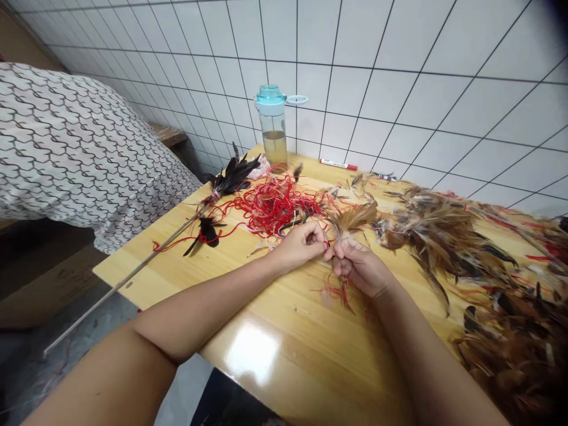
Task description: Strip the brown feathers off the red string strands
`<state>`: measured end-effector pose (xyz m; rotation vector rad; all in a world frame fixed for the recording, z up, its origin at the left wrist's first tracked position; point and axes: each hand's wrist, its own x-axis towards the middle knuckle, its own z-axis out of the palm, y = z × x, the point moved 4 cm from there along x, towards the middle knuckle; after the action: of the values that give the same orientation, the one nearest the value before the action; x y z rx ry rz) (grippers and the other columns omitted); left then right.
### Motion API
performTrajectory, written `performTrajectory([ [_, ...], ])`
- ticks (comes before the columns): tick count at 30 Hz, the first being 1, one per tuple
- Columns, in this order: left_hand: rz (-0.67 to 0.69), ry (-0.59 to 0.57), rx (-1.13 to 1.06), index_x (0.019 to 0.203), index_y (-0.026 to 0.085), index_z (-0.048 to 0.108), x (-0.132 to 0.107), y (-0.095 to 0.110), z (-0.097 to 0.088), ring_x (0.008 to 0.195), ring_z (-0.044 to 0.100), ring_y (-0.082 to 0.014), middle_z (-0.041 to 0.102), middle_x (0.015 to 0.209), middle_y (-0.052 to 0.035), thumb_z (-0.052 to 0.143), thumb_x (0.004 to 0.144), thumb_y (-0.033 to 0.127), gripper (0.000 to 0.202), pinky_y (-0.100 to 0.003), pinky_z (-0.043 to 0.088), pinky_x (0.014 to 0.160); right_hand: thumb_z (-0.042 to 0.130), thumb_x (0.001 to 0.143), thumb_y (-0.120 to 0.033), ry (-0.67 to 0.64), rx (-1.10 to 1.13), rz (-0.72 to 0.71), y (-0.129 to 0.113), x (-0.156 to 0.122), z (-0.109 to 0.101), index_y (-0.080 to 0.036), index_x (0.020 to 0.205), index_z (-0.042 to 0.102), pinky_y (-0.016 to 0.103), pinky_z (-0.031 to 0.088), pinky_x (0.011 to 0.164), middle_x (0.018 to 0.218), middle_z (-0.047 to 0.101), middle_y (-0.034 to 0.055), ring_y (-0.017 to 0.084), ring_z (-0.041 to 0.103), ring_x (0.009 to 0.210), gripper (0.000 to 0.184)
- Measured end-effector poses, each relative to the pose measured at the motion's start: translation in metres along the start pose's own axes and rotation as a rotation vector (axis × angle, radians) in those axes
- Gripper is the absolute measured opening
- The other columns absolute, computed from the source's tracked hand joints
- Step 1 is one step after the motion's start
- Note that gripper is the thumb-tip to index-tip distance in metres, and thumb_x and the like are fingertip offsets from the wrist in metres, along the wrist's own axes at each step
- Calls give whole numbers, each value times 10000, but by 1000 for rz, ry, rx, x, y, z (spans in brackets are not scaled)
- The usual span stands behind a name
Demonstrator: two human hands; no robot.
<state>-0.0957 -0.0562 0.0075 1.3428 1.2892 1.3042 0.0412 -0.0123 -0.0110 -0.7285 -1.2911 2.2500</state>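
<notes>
A feather bunch [352,218] is pinched over the counter [310,337] by the right hand [358,266] and red string [327,244] by the left hand [300,244], while black feathers [237,176] seem already bound to a stick [128,277] and brown feathers [501,361] are left loose.

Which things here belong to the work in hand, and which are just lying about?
In the work:
- brown feather bunch, in the right hand
- red string, at the left hand's fingertips
- probably the tangled string pile and loose feathers

Lying about, apparently:
- water bottle
- red-capped marker

Unclear: black-feathered stick
</notes>
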Motion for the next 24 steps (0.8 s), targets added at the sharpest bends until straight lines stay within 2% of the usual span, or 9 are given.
performTrajectory([
  [3, -18, 66, 8, 723, 166, 459, 1, -2, -3, 610, 452, -84, 510, 662, 32, 609, 729, 237, 166, -213, 344, 592, 787, 663, -421, 19, 49, -66, -2, 2, -2, -169, 573, 551, 204, 394, 522, 775, 657, 15, 95, 579, 604, 357],
  [6, -25, 110, 8, 739, 169, 449, 3, -4, -5, 576, 399, -70, 458, 642, 51, 602, 756, 250, 174, -201, 299, 549, 781, 679, -405, 57, 97, -125, -4, 4, -6, -169, 565, 566, 209, 394, 542, 882, 665, 28, 108, 594, 688, 338],
  [12, -54, 31, -75, 819, 190, 425, 4, -8, -2, 516, 419, -65, 463, 611, 69, 550, 828, 318, 179, -191, 304, 517, 773, 684, -381, 64, 105, -116, -3, 5, -6, -167, 561, 562, 219, 371, 546, 980, 665, 59, 151, 623, 802, 324],
  [14, -22, 38, 14, 829, 188, 437, 4, -7, -3, 524, 422, -68, 469, 618, 65, 542, 832, 314, 163, -195, 305, 520, 765, 690, -375, 53, 95, -116, -3, 5, -5, -168, 560, 558, 222, 372, 556, 976, 664, 62, 158, 625, 824, 320],
  [18, 83, 137, 321, 782, 181, 455, 1, 3, -8, 552, 405, -70, 461, 638, 59, 532, 809, 230, 96, -207, 298, 544, 745, 707, -402, 40, 41, -138, -2, 5, -2, -173, 554, 549, 232, 376, 568, 960, 663, 67, 171, 619, 864, 338],
  [20, 107, 180, 399, 759, 182, 445, -1, 7, -9, 553, 395, -71, 445, 632, 61, 531, 789, 194, 92, -212, 295, 553, 745, 700, -439, 43, 1, -160, -2, 5, 0, -176, 542, 546, 237, 376, 561, 959, 664, 66, 170, 614, 846, 366],
  [22, 112, 211, 384, 749, 182, 439, -1, 8, -10, 560, 386, -73, 431, 635, 60, 541, 763, 175, 103, -214, 289, 557, 748, 688, -468, 46, -30, -174, -2, 5, 1, -180, 539, 549, 237, 374, 551, 927, 667, 62, 161, 606, 802, 381],
  [24, 102, 219, 270, 741, 181, 433, -1, 7, -10, 585, 396, -78, 435, 652, 53, 552, 745, 175, 120, -212, 293, 566, 749, 686, -477, 46, -49, -174, -2, 4, 2, -182, 547, 551, 234, 369, 543, 903, 669, 57, 151, 598, 767, 381],
])
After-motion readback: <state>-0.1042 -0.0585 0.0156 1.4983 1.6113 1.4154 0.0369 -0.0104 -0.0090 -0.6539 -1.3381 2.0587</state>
